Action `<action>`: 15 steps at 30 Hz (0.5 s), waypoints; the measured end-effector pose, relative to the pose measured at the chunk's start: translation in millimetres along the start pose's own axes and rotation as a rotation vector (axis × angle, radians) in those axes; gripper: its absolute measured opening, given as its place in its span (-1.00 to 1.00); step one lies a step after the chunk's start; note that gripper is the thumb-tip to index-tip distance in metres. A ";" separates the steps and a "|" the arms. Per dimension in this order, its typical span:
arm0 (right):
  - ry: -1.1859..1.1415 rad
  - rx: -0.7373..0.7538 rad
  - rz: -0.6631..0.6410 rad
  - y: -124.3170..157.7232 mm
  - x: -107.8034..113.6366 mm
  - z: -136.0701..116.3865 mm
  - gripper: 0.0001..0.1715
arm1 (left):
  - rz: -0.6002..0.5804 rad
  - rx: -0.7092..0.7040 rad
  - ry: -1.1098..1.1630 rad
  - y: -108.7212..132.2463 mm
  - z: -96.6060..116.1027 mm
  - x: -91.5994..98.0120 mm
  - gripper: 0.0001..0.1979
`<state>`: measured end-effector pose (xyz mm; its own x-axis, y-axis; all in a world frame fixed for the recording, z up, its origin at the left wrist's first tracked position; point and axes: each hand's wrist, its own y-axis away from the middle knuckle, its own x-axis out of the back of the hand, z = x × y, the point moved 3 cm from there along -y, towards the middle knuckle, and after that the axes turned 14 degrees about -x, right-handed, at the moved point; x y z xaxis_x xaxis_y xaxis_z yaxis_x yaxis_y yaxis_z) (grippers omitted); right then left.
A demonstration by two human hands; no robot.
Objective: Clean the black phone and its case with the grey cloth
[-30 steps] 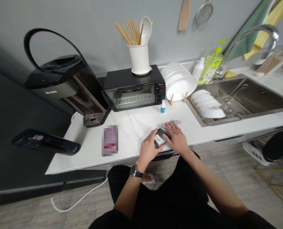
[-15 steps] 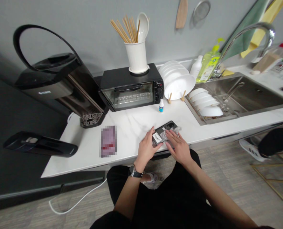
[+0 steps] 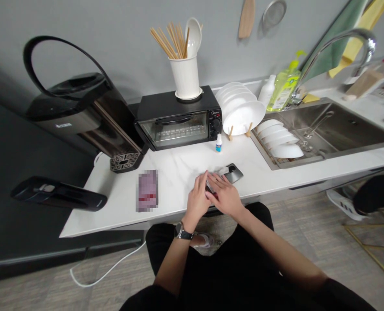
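A dark phone (image 3: 233, 172) lies flat on the white counter (image 3: 179, 172) near its front edge, only its far end showing. My left hand (image 3: 199, 199), with a watch on the wrist, rests on the phone's near left side, fingers stretched along it. My right hand (image 3: 225, 195) lies flat over the phone's middle, fingers spread and pressing a clear film or cloth on it. The two hands touch each other and hide most of the phone.
A small blue-capped dropper bottle (image 3: 218, 143) stands behind the phone. A toaster oven (image 3: 179, 119) with a utensil holder (image 3: 186, 77), a black appliance (image 3: 82, 112), a plate rack (image 3: 242, 110), a sink (image 3: 324, 129) with bowls, and a blurred purple packet (image 3: 147, 190) are on the counter.
My right hand has slid left along the phone toward my left hand, now covering the label and middle. The phone's far end has come into view.
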<state>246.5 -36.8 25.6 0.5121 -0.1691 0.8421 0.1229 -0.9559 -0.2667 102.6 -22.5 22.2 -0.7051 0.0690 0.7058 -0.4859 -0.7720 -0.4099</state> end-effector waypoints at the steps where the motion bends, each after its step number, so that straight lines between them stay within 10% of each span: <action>1: -0.021 0.023 -0.022 5.1 -0.9 -7.9 -0.32 | 0.000 0.002 0.003 0.8 0.0 0.7 -0.11; 5: -0.054 0.054 -0.059 29.2 5.9 -9.8 -0.34 | -0.013 -0.023 0.022 1.3 0.9 1.6 -0.03; 15: 0.068 -0.164 0.117 20.8 32.4 75.2 -0.35 | 0.021 -0.017 0.025 -2.6 -2.0 -1.3 -0.06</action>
<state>329.6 -44.1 12.1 0.4552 -0.2920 0.8411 -0.0774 -0.9541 -0.2894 103.7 -19.3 21.2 -0.7279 0.0689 0.6822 -0.4794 -0.7625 -0.4345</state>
